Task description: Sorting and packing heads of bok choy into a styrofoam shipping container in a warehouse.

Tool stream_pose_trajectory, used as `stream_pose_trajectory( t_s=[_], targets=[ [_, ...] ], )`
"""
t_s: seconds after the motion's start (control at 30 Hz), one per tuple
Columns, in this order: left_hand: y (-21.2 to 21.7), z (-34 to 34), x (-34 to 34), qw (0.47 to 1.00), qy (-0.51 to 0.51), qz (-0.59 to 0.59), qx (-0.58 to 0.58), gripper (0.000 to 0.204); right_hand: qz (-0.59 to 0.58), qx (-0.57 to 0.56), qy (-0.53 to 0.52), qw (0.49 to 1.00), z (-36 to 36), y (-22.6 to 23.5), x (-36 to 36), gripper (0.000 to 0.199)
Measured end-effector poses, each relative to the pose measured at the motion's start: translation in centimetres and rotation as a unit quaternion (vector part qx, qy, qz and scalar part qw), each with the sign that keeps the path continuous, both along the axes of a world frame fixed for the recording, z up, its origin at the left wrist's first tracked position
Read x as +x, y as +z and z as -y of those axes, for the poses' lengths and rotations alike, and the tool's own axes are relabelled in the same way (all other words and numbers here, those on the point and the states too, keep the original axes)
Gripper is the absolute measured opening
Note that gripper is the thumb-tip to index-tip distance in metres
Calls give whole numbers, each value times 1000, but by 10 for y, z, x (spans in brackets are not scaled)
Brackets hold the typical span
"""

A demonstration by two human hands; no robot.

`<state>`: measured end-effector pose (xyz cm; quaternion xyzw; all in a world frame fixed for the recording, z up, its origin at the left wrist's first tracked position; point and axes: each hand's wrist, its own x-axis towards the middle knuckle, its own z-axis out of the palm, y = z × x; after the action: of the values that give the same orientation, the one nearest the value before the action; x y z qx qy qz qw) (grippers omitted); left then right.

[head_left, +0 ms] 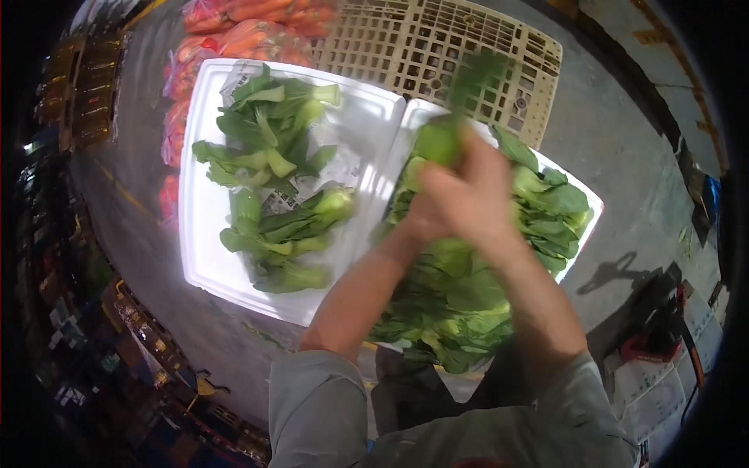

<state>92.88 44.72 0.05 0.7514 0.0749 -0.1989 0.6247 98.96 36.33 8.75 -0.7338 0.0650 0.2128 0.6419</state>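
Over the right-hand white foam box [581, 195], my two hands are close together and smeared by motion. My right hand [482, 186] is closed around a green leafy vegetable, seemingly bok choy [437, 142]. Blurred dark green leaves [476, 78] stick out beyond its fingers. Partly behind it is my left hand [427, 217], whose fingers are hidden. Beneath both hands, many heads of bok choy [460, 300] fill the box. In the white foam tray [199, 242] on the left lie several more bok choy [273, 125], loose on printed paper [339, 170].
Clear bags of carrots [257, 40] lie beyond and beside the left tray. A beige plastic pallet [367, 39] extends behind the boxes. On the right, a dark object with a red base [651, 343] sits by pale crates [655, 402]. Concrete floor [624, 156] surrounds these things.
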Motion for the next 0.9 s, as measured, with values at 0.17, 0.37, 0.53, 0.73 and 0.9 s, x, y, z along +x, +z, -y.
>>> stream_pose_trajectory(
  t_s=[0.17,0.37,0.53,0.73,0.9],
  targets=[
    [-55,-11,5,852,-346,203,337,81,267,-142,278,912,-103,-28,17,35],
    [-70,-9,2,820,-356,237,381,79,332,-180,105,920,36,-52,-88,33],
    [-43,0,13,833,-374,175,368,83,240,-348,171,890,167,-22,-150,33],
    [-48,-3,6,831,-378,164,374,77,227,-421,114,871,169,-45,-109,42],
    [-48,-1,2,818,-411,159,370,75,265,-492,125,820,125,-99,-13,32]
  ],
)
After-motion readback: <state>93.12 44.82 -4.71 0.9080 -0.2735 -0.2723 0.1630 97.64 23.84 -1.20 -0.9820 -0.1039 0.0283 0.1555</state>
